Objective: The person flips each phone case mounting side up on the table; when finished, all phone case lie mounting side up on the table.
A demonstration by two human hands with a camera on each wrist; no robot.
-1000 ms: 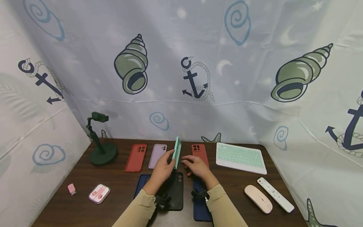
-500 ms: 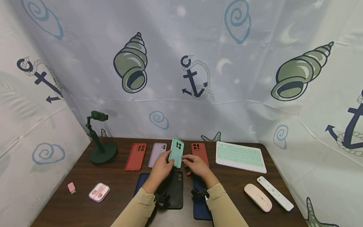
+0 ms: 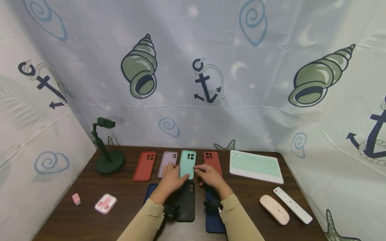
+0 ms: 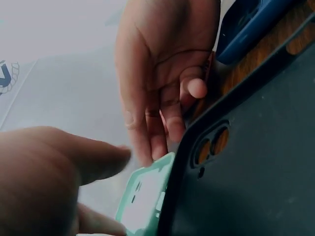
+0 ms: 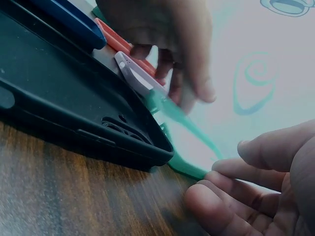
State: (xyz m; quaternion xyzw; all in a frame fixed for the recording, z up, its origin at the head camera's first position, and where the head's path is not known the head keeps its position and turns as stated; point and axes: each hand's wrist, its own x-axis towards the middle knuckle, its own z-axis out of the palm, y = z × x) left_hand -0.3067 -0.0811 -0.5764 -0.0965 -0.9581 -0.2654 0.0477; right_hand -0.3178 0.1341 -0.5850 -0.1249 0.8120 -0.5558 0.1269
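Observation:
In the head view, a mint-green phone case (image 3: 187, 162) lies at the back of the table between a lilac phone case (image 3: 166, 161) and a red phone case (image 3: 212, 162). My left hand (image 3: 172, 180) is at its left side, and the left wrist view shows the thumb (image 4: 106, 160) apart from the case with loose fingers. My right hand (image 3: 211, 176) has its fingertips (image 5: 221, 169) at the right edge of the mint case, relaxed and slightly bent. Just in front lies a black phone case (image 3: 186, 204), partly behind my left wrist.
Another red phone case (image 3: 144, 166) lies further left. Blue phone cases (image 3: 214, 219) are partly under my arms. A keyboard (image 3: 256, 167), mouse (image 3: 274, 210) and remote (image 3: 293, 206) are right; a green stand (image 3: 110, 163), earphone box (image 3: 105, 204) and pink USB plug (image 3: 76, 199) left.
The mint case has gone from standing on edge in my left hand to tilted back, then down onto the table. My left fingers have loosened from it; the right hand has hardly moved.

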